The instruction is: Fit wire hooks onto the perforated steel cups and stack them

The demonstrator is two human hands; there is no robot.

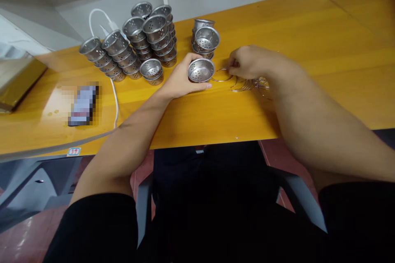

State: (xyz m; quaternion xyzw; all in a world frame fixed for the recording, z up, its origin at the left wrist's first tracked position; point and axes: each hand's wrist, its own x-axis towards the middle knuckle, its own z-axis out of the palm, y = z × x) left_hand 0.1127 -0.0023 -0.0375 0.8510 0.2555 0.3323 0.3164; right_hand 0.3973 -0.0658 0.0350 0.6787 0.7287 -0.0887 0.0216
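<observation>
My left hand is wrapped round a perforated metal cup, its open top facing up toward me. To the right, my right hand is closed in a pinch on a thin curved wire, which arcs toward the cup's right side. Whether the wire touches the cup I cannot tell. Under and beside my right hand lies a loose pile of curved wires, partly hidden by the hand. Just behind the held cup stands a short group of similar cups.
Several stacks of perforated cups stand at the back left, with a shorter stack in front. A blurred phone and a white cable lie on the yellow table. A cardboard box sits far left.
</observation>
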